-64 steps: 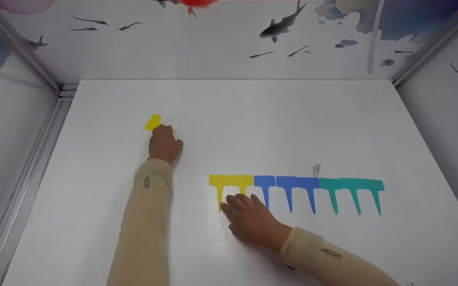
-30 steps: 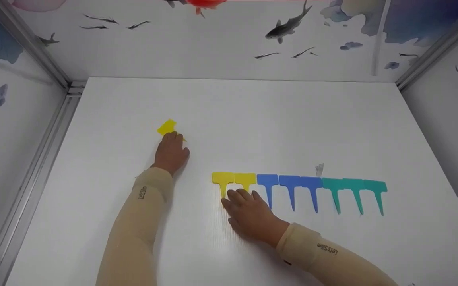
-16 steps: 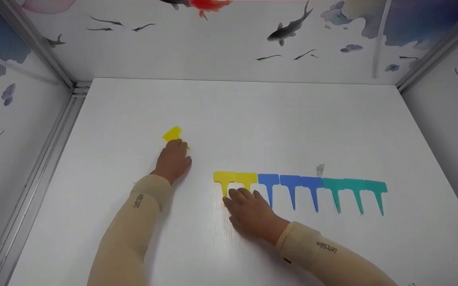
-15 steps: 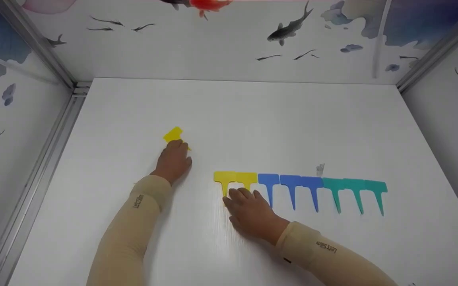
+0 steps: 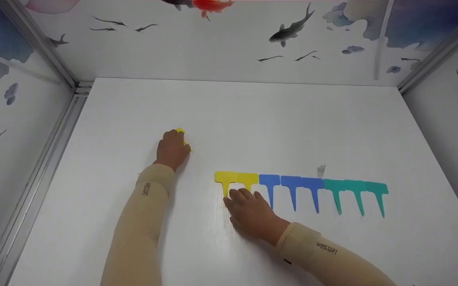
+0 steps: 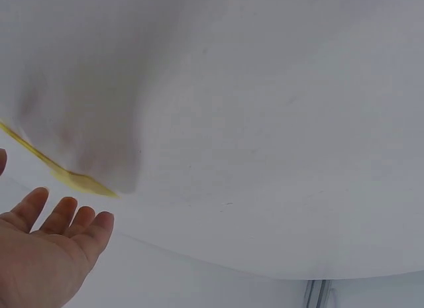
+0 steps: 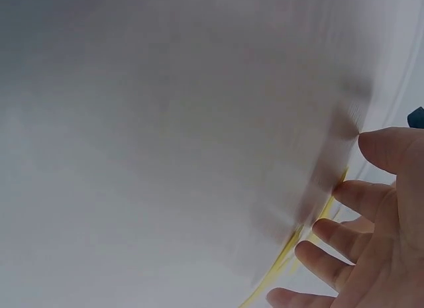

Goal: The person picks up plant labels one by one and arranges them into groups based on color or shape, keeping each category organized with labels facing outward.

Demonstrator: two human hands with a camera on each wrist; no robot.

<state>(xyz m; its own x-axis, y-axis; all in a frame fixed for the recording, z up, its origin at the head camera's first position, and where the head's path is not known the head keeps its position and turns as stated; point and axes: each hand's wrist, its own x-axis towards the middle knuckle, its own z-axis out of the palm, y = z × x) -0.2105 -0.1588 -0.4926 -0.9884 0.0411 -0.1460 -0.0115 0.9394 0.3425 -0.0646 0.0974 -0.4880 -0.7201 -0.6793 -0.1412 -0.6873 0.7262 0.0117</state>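
My left hand [image 5: 172,149] is over a loose yellow T-shaped plant label [image 5: 180,130] at the left of the table, hiding most of it. In the left wrist view the fingers are loosely bent just above this yellow label [image 6: 83,182], the fingertips apart from it. My right hand [image 5: 255,216] rests with spread fingers at the stems of two yellow plant labels [image 5: 225,177], fingertips on the tabletop. Those form the left end of a row, followed by three blue plant labels [image 5: 269,179] and three green plant labels [image 5: 334,184], heads side by side, stems toward me.
The white tabletop [image 5: 253,119] is bounded by panels printed with fish, a back wall [image 5: 213,51] and side walls. A metal frame rail [image 5: 50,159] runs along the left edge. A small grey mark [image 5: 321,171] shows behind the row.
The loose yellow label has slid right and toward me under the left hand. Since half a second ago that hand has shifted forward, covering the label's head. My right hand stays put.
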